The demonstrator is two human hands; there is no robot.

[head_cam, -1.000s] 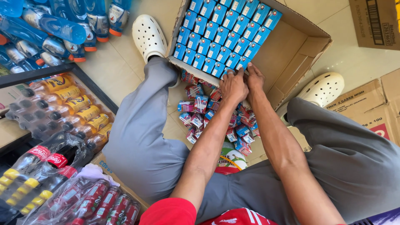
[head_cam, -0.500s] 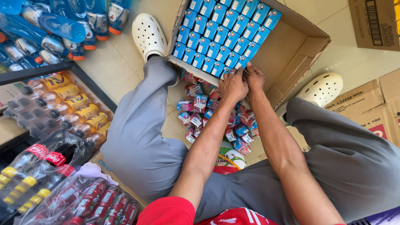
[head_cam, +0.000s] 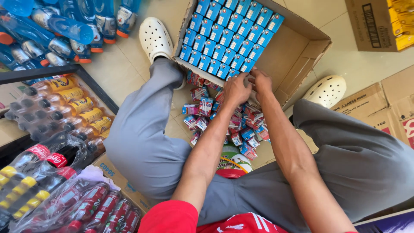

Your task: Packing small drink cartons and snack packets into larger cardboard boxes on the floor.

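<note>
I sit on the floor with my legs apart. An open cardboard box (head_cam: pixel 302 47) lies ahead, and rows of small blue cartons (head_cam: pixel 228 36) fill its left half. My left hand (head_cam: pixel 236 89) and my right hand (head_cam: pixel 261 81) meet at the box's near edge. Their fingers are curled together on a small blue carton (head_cam: pixel 247 65) at the end of the nearest row. A loose pile of small red and blue cartons (head_cam: pixel 224 118) lies on the tiles below my hands, between my knees.
Shrink-wrapped packs of blue bottles (head_cam: pixel 64 26), orange drinks (head_cam: pixel 69 108) and red-capped dark soda bottles (head_cam: pixel 43 159) crowd the left side. Brown cardboard boxes (head_cam: pixel 384 108) stand at the right. A round tin (head_cam: pixel 230 164) sits near my lap. White clogs (head_cam: pixel 154 36) are on my feet.
</note>
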